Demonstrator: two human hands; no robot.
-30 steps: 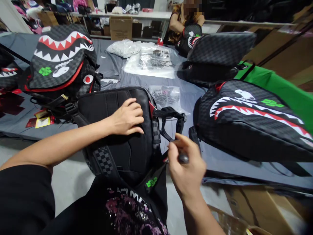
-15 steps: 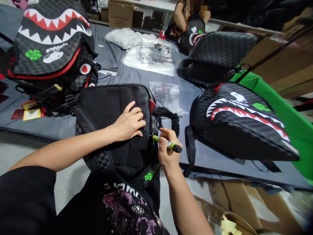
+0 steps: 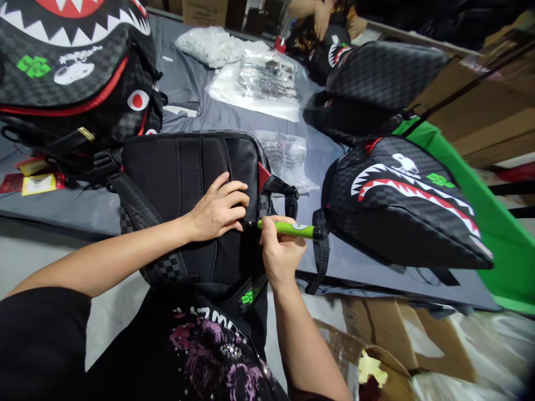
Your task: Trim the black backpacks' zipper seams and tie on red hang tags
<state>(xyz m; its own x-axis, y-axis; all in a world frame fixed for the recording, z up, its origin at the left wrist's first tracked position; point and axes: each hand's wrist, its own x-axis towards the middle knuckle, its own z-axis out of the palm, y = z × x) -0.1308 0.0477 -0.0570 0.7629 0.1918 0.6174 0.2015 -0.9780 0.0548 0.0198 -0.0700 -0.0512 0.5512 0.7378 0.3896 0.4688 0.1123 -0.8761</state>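
A black backpack [image 3: 167, 167] lies with its padded back and straps facing up, its near end against my shirt. My left hand [image 3: 221, 209] rests on the back panel, palm down, its fingers spread and slightly bent. My right hand [image 3: 284, 250] grips a green marker pen [image 3: 288, 228] with a black rear end. The marker lies almost level, its dark tip pointing left to the panel's edge close to my left thumb. Whether the tip touches the fabric I cannot tell.
A shark-mouth backpack [image 3: 79, 72] stands at left beside red and yellow tags [image 3: 39, 184]. Another shark-mouth backpack [image 3: 409, 206] lies at right against a green sheet [image 3: 485, 234]. Clear plastic bags [image 3: 263, 83] lie farther back. A co-worker's hands [image 3: 321, 19] are at a bag behind. Cardboard boxes [image 3: 376, 328] stand below right.
My right hand has brought the marker to the left and turned it nearly level, its tip now by my left thumb. My left hand stays on the panel. The view has shifted slightly.
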